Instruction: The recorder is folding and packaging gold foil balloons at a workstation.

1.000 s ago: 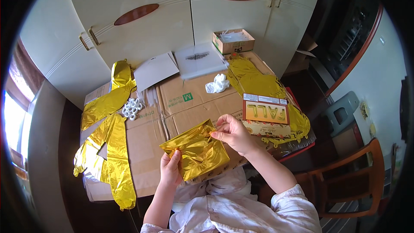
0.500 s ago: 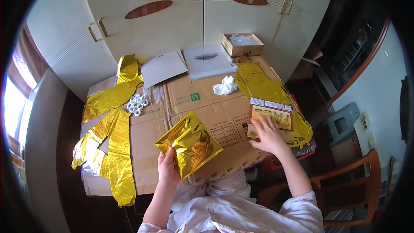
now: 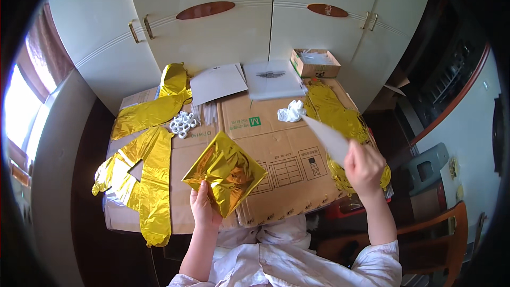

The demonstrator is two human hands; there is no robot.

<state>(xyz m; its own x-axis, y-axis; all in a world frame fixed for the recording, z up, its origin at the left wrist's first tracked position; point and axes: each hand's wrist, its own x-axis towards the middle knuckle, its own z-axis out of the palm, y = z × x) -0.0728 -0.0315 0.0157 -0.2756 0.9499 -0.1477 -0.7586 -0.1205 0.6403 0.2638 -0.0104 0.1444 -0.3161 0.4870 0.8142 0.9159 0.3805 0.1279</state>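
A square packet of folded gold foil (image 3: pixel 229 167) is tilted over the near part of the cardboard-covered table. My left hand (image 3: pixel 203 207) grips its lower left side, thumb on top. Off to the right, my right hand (image 3: pixel 365 167) is closed on a card (image 3: pixel 328 139), held up above the table. The card's pale side shows, blurred by motion, and its printed side is hidden. Beyond that hand lies flat gold foil (image 3: pixel 332 103) along the right edge. Other gold foil shapes (image 3: pixel 155 194) lie along the left, partly over the front edge.
White rings (image 3: pixel 183 124) and clear straws (image 3: pixel 209 112) lie left of middle. A crumpled white bag (image 3: pixel 291 111) sits right of centre. At the back are grey sheets (image 3: pixel 219 82), clear sleeves (image 3: pixel 271 86) and a small box (image 3: pixel 315 66). A wooden chair (image 3: pixel 459 234) stands right.
My right hand has picked the printed card up off the table's right side and raised it. The foil packet stays in my left hand. The whole view has shifted slightly.
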